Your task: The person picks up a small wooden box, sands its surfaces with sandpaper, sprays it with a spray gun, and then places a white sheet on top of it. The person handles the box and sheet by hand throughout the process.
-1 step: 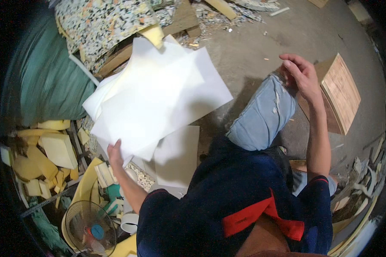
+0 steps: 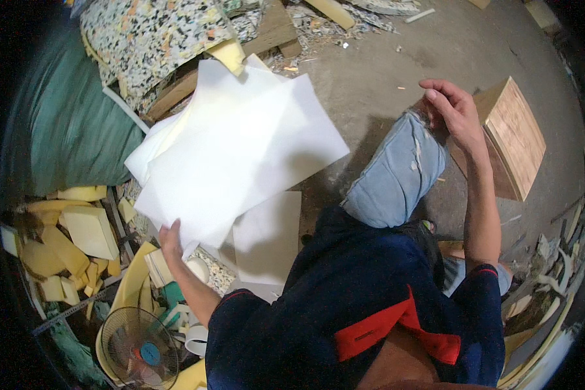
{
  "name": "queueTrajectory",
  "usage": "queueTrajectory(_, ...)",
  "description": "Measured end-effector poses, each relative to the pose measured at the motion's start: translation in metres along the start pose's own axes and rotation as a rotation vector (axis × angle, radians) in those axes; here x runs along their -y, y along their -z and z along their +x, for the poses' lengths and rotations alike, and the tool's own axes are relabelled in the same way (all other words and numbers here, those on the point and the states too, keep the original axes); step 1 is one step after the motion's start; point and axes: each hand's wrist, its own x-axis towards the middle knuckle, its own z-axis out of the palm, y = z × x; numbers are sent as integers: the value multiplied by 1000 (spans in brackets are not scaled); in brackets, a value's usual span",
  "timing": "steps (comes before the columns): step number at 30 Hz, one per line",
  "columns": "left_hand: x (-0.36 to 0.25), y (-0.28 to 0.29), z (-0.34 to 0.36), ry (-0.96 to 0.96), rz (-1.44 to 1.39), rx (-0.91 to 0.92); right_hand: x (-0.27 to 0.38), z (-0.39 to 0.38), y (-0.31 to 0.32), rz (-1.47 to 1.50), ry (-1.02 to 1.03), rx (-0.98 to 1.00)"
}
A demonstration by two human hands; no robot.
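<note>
Several thin white sheets (image 2: 240, 143), likely foam, lie fanned in a loose stack left of the middle. My left hand (image 2: 171, 240) is at the stack's near left edge, with fingers closed on the top white sheet; part of that grip is hidden underneath. My right hand (image 2: 458, 114) hovers by my bent knee (image 2: 400, 169) in light blue trousers, its fingers loosely curved and apart, nothing visible in them. Another white sheet (image 2: 266, 240) lies flat nearer to me, partly shaded.
A wooden box (image 2: 517, 140) stands on the concrete floor at right. Speckled foam (image 2: 156, 52) is heaped at far left beside a green sack-like bundle (image 2: 71, 123). Yellow foam offcuts (image 2: 65, 244) and a round fan (image 2: 140, 351) are at near left. Scraps (image 2: 552, 266) line the right side.
The near edge of the top sheet and my left hand have shifted slightly. My right hand has hardly moved.
</note>
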Motion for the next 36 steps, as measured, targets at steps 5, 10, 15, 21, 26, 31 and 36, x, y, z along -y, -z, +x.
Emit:
queueTrajectory(5, 28, 83, -7, 49, 847, -228, -1, -5, 2, 126, 1, -14)
queueTrajectory(10, 36, 91, -32, 276, 993, -426, -1, -6, 1, 127, 27, -18)
queueTrajectory(15, -3, 83, -21, 252, 770, -184, 0, -7, 2, 150, 10, -11)
queueTrajectory(21, -172, 4, -47, -261, 116, 131, -8, -2, 1, 68, 92, -12)
queueTrajectory(26, -315, -103, -139, -705, -480, 203, -10, -17, -28, 60, -53, 153)
queueTrajectory(31, -394, -186, -216, -1162, -655, 416, -11, -56, -84, 322, -346, 971)
queueTrajectory(36, -427, -235, -254, -1348, -776, 523, -7, -33, -113, 925, -358, 952)
